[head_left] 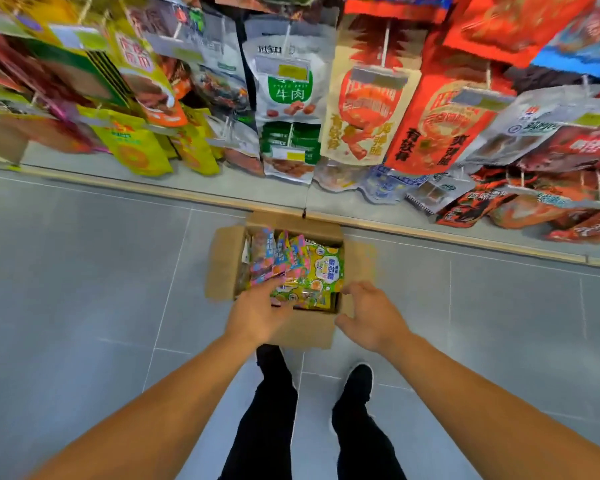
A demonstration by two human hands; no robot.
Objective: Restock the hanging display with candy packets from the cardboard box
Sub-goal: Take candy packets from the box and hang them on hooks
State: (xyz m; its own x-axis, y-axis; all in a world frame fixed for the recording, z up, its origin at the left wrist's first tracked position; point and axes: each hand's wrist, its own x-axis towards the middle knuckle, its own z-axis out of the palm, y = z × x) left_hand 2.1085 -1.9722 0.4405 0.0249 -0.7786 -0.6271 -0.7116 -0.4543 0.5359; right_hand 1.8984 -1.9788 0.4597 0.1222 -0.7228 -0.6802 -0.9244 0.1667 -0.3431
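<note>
While I lean over the cardboard box on the grey floor tiles, restocking looks barely begun — judging by how full it sits. Flaps open; candy packets stacked on edge inside, pink-and-blue ones toward the left, yellow-green ones toward the right. My left hand reaches in over the near edge, fingers spread and loose, tips at the yellow-green packets; whether they touch I cannot tell, and nothing is gripped. My right hand hovers by the box's right near corner, fingers loosely curled, holding nothing. The hanging display stands just beyond the box, hooks already crowded with snack bags — none that I can match to the boxed candy, and motion blur hides any free hook. Left to do, by my reckoning: nearly everything, starting with a first grab.
</note>
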